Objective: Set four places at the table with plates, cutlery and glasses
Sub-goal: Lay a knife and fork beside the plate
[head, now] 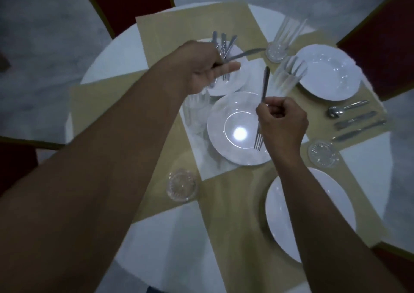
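Head view, down on a round table [156, 248]: in the left hand [208, 73], fingers curled tight round it, a bundle of cutlery [224, 46] above the far plate [233, 82]; in the right hand [282, 122], pinched between closed fingers, a fork [265, 84], tines down over the centre plate [224, 140]; at right, a served plate [329, 73] with laid cutlery [354, 118] just beside.

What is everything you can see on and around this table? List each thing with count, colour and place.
Table: one, white, round, centre.
Placemats: four, beige, crosswise on table.
Plates: four, white; far, centre, right, near.
Glasses: five, clear, among the plates.
Laid cutlery: about four, silver, right placemat.
Chairs: at least three, red, around table.
Left hand: one, grips cutlery bundle over far plate.
Right hand: one, holds fork over centre plate.
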